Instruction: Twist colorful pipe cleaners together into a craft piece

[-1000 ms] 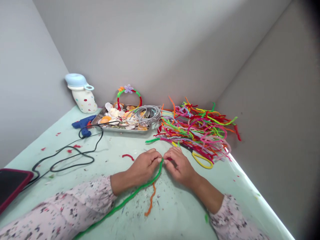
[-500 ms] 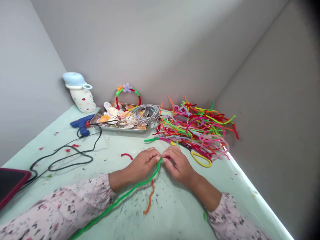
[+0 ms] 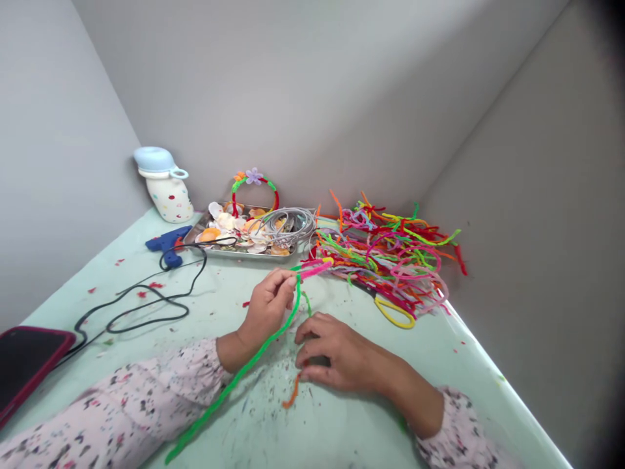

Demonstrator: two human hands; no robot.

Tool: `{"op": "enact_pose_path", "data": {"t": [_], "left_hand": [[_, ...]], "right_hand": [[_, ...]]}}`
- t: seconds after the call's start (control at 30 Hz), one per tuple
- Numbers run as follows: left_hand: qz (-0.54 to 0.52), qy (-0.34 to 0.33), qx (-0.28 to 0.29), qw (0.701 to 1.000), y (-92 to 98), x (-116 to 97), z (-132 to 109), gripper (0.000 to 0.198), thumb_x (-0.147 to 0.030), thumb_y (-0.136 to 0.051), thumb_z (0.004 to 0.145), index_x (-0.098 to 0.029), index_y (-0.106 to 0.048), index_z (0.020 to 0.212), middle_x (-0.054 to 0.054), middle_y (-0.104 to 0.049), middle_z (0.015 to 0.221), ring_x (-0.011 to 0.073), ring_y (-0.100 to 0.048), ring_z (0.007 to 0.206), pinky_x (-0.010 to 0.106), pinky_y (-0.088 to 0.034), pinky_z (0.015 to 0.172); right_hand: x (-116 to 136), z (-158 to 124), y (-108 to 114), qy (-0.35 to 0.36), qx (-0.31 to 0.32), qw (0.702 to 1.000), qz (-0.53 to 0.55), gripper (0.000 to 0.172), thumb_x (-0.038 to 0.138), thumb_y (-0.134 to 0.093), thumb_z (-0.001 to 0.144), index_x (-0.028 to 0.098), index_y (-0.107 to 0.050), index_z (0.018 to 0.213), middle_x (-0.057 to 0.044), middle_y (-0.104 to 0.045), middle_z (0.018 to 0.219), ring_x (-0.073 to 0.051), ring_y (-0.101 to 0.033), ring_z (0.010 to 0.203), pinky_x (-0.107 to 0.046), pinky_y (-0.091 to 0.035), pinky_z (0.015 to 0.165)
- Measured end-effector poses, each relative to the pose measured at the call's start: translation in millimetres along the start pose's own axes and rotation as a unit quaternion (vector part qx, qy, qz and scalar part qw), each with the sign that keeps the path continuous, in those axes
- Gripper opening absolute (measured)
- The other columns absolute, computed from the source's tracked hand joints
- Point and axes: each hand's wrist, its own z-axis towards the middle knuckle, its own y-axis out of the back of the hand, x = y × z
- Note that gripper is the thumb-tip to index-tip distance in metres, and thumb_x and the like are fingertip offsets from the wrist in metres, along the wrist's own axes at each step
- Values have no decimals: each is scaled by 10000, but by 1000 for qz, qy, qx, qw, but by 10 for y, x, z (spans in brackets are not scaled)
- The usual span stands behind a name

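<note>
Lifting green stem (image 3: 234,382) and pink stem (image 3: 316,267) up-frame, pinched in left hand (image 3: 267,305), with right hand (image 3: 336,355) now off them, resting half-curled on counter (image 3: 342,430) by orange scrap (image 3: 291,397).

Pale green table (image 3: 342,430) before me, flecked with red scraps. Far left: spotted jug (image 3: 166,195), blue glue gun (image 3: 166,241), black cord (image 3: 146,306) looping toward me. Far middle: metal tray (image 3: 244,253) of shells. Far right: pipe-cleaner heap (image 3: 390,254), yellow-handled scissors (image 3: 394,312) at its near edge. Left edge: dark tablet (image 3: 24,355). My right hand (image 3: 336,355) rests on it, touching orange scrap (image 3: 293,396). Tail of green pipe cleaner (image 3: 215,404) trails to near edge.
</note>
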Motion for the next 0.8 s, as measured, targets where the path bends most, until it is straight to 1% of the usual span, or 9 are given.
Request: {"op": "enact_pose_path", "data": {"t": [0.07, 0.13, 0.2, 0.3, 0.4, 0.47, 0.57, 0.63, 0.8], "left_hand": [[11, -7, -17, 1000, 21, -53, 8, 249, -369, -496, 915, -164, -594, 812, -39, -449, 614, 91, -426, 534, 216, -360, 532], [15, -17, -36, 999, 45, -117, 21, 259, -374, -491, 919, -167, -582, 793, -38, -451, 614, 91, -427, 539, 218, -363, 544], [14, -31, -51, 998, 64, -183, 38, 249, -369, -482, 926, -169, -576, 809, -41, -448, 601, 91, -427, 538, 217, -365, 552], [12, -57, -61, 996, 84, -262, 64, 222, -350, -487, 925, -167, -576, 836, -43, -454, 590, 92, -427, 535, 217, -364, 551], [6, -54, -57, 997, 104, -316, 91, 215, -340, -486, 929, -165, -576, 841, -43, -462, 580, 90, -421, 524, 215, -359, 541], [2, -50, -63, 997, 130, -357, 115, 217, -340, -484, 933, -167, -577, 838, -41, -473, 577, 88, -418, 521, 213, -357, 539], [-11, -62, -93, 994, 190, -447, 170, 206, -343, -492, 932, -175, -585, 858, -42, -481, 572, 85, -415, 522, 206, -351, 535], [-26, -65, -103, 992, 234, -515, 213, 198, -342, -495, 932, -176, -587, 875, -42, -483, 566, 85, -404, 518, 203, -345, 524], [-48, -68, -121, 989, 300, -609, 280, 191, -340, -510, 922, -169, -588, 893, -39, -477, 566, 88, -429, 513, 209, -352, 519]], "right_hand": [[-2, 11, -1, -5, -4, 1000, -3, 32, 241, -640, 854, 218, -661, 846, -49, -617, 929, -182, -572, 885, -356, -455, 845], [-32, 9, 6, -39, -29, 999, -8, 56, 181, -592, 873, 201, -621, 830, -39, -605, 849, -176, -556, 839, -335, -454, 794], [-97, 11, 26, -116, -84, 989, -26, 77, 149, -547, 880, 186, -582, 823, -45, -592, 839, -181, -539, 830, -320, -442, 748], [-235, 59, 70, -246, -150, 956, -62, 86, 167, -506, 894, 186, -564, 834, -35, -590, 834, -167, -537, 777, -295, -408, 697], [-317, 192, 102, -334, -115, 931, -97, 142, 281, -512, 903, 183, -582, 827, -33, -612, 809, -164, -553, 748, -276, -373, 662], [-309, 310, 126, -363, -73, 921, -124, 201, 376, -607, 835, 176, -603, 853, -53, -636, 844, -177, -566, 745, -271, -352, 630], [-262, 479, 191, -368, 19, 918, -149, 122, 272, -580, 833, 169, -636, 799, -56, -658, 772, -165, -565, 672, -263, -302, 568], [-249, 579, 242, -339, 60, 927, -150, 134, 229, -566, 829, 162, -640, 739, -51, -659, 714, -150, -552, 622, -261, -275, 538], [-233, 899, 185, -265, 3, 960, -94, 121, 269, -604, 818, 178, -645, 751, -8, -664, 704, -115, -530, 613, -225, -288, 537]]}}
